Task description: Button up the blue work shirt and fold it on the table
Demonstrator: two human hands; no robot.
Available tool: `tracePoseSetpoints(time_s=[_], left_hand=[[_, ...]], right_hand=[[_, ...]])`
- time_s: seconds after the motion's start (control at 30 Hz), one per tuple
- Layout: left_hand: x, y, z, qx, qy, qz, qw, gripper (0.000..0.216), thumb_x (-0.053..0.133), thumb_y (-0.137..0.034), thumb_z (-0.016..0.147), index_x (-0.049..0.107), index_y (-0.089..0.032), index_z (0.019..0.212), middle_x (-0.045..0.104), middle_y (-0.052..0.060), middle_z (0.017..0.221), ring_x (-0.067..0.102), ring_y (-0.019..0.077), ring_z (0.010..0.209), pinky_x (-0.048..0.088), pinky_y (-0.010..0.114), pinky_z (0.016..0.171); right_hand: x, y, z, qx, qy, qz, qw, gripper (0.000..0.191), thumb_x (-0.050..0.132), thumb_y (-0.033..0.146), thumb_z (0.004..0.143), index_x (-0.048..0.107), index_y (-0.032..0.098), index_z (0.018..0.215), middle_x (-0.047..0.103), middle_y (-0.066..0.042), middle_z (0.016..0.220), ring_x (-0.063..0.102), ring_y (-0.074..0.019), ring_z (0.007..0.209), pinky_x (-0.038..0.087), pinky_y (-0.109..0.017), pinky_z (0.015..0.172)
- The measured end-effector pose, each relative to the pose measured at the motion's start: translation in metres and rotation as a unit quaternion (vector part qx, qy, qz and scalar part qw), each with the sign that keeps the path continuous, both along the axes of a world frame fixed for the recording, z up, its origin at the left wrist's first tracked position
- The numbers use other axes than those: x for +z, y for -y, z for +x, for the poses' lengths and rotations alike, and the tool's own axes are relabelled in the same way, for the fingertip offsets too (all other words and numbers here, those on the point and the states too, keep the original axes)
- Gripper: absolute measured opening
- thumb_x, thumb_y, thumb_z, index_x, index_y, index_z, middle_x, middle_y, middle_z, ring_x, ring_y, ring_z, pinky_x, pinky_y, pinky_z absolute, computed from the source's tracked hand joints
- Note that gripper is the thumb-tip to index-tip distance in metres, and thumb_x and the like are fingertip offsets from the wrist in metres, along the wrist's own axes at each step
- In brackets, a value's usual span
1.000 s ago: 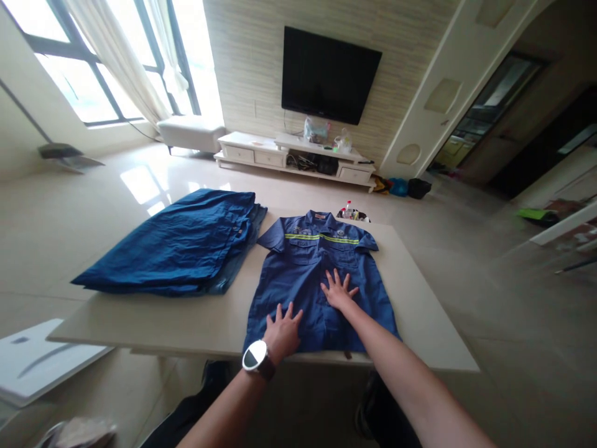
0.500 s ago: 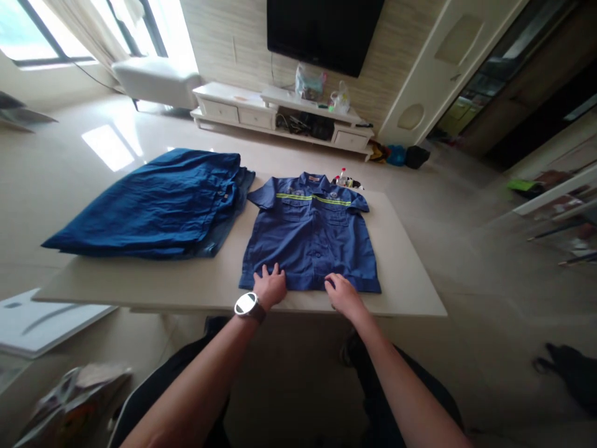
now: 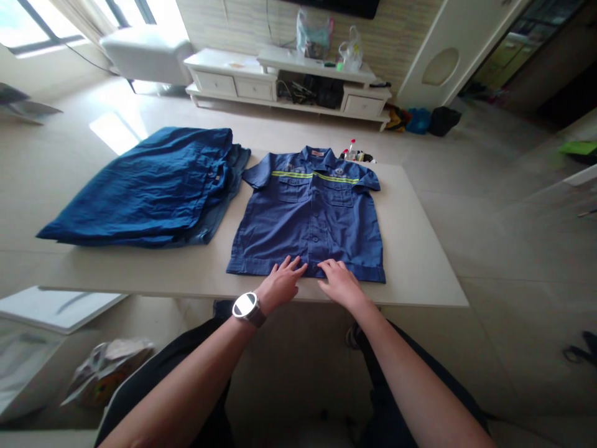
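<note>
A blue short-sleeved work shirt (image 3: 303, 211) lies spread face up on the table, collar away from me and hem towards me. Its chest carries a yellow-green stripe, two flap pockets and a buttoned front. My left hand (image 3: 281, 285), with a watch (image 3: 245, 305) on the wrist, rests on the hem just left of the button strip, fingers spread. Close by on the right, my right hand (image 3: 340, 283) touches the hem beside the strip, its fingers stretched out and slightly bent. Neither hand lifts any cloth.
A pile of blue garments (image 3: 144, 186) covers the left of the pale table (image 3: 420, 249). Small bottles (image 3: 351, 149) with red caps stand beyond the collar. Across the floor is a low white cabinet (image 3: 217, 84) with plastic bags. A bag (image 3: 112, 370) sits at lower left.
My left hand has slid right along the hem towards the button strip, closer to my right hand. The right hand's fingers have straightened a little. The view has shifted down.
</note>
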State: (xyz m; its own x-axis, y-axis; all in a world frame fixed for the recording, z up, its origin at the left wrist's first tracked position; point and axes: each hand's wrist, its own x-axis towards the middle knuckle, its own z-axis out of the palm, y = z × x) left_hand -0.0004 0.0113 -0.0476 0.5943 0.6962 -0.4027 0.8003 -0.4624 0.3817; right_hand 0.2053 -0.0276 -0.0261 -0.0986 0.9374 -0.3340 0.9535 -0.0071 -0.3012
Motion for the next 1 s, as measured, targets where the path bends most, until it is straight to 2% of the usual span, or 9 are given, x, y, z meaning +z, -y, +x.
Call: tracePoseSetpoints(time_s=[0.2,0.47,0.67,1.0], left_hand=[[0.004,0.000,-0.004,-0.014,-0.019,0.009,1.000,0.085,0.057,-0.014,0.089,0.030,-0.025,0.169,0.017,0.010,0.179,0.011,0.0485,0.162,0.035,0.068,0.124],[0.012,0.010,0.004,-0.004,-0.028,0.018,0.999,0.086,0.060,-0.016,0.089,0.027,-0.018,0.169,0.016,0.013,0.178,0.011,0.0494,0.162,0.031,0.068,0.126],[0.013,0.014,0.010,0.002,-0.041,0.032,0.999,0.085,0.061,-0.016,0.089,0.030,-0.018,0.168,0.017,0.015,0.178,0.012,0.0494,0.162,0.032,0.068,0.125],[0.014,0.013,0.009,0.001,-0.037,0.038,0.999,0.083,0.061,-0.017,0.089,0.032,-0.020,0.167,0.020,0.016,0.177,0.016,0.0485,0.162,0.034,0.067,0.124]], right_hand=[[0.000,-0.002,-0.001,-0.002,0.002,0.005,1.000,0.041,0.060,0.027,0.097,0.065,0.020,0.137,0.065,-0.009,0.140,0.057,-0.0275,0.127,0.047,-0.037,0.110],[0.003,0.005,-0.009,0.029,0.042,0.030,0.998,0.040,0.061,0.025,0.097,0.065,0.018,0.137,0.064,-0.013,0.142,0.058,-0.0278,0.129,0.047,-0.037,0.110],[0.004,0.003,-0.016,0.044,0.072,0.026,0.996,0.035,0.058,0.026,0.099,0.067,0.015,0.131,0.064,-0.017,0.139,0.060,-0.0289,0.126,0.049,-0.039,0.107],[0.003,0.002,-0.016,0.050,0.081,0.035,0.995,0.031,0.056,0.026,0.100,0.067,0.016,0.128,0.066,-0.014,0.131,0.062,-0.0278,0.119,0.050,-0.037,0.102]])
